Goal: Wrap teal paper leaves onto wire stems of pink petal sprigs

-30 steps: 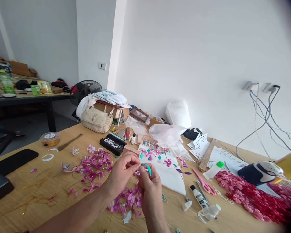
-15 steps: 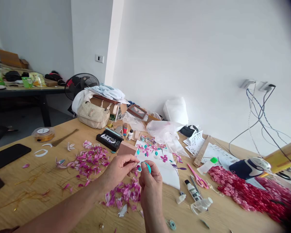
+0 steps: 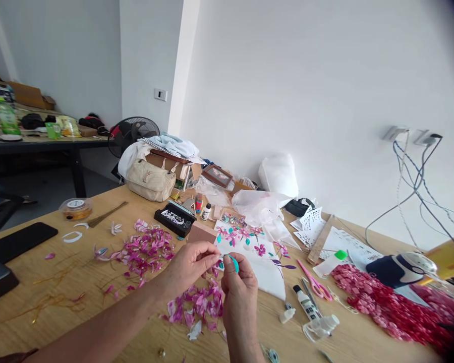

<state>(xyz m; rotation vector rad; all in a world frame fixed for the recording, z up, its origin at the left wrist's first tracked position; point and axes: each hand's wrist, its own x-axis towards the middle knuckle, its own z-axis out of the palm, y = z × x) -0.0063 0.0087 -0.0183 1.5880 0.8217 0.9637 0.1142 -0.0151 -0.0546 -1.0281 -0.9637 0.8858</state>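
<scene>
In the middle of the view my right hand (image 3: 241,290) pinches a small turquoise leaf-shaped piece (image 3: 233,263) between thumb and fingers. Close beside it, my left hand (image 3: 197,261) has thumb and forefinger pressed together at the near end of that piece; what they grip, if anything, is too small to make out. Under and around the hands lie loose pink petals (image 3: 196,305). Behind them, a white sheet (image 3: 267,275) carries magenta flowers (image 3: 260,250) with teal leaves. A brownish-pink block (image 3: 201,233) stands just past my left hand.
On the right are pink scissors (image 3: 316,283), a black-capped bottle (image 3: 305,301), a green-capped bottle (image 3: 330,264) and a heap of red-pink strung pieces (image 3: 386,312). To the left lie a larger petal pile (image 3: 147,250), a black tray (image 3: 174,218) and a phone-like slab (image 3: 20,241).
The camera has turned slightly left, so the scene sits a little farther right. Both hands stay close together around the turquoise piece, with hardly any change in grip.
</scene>
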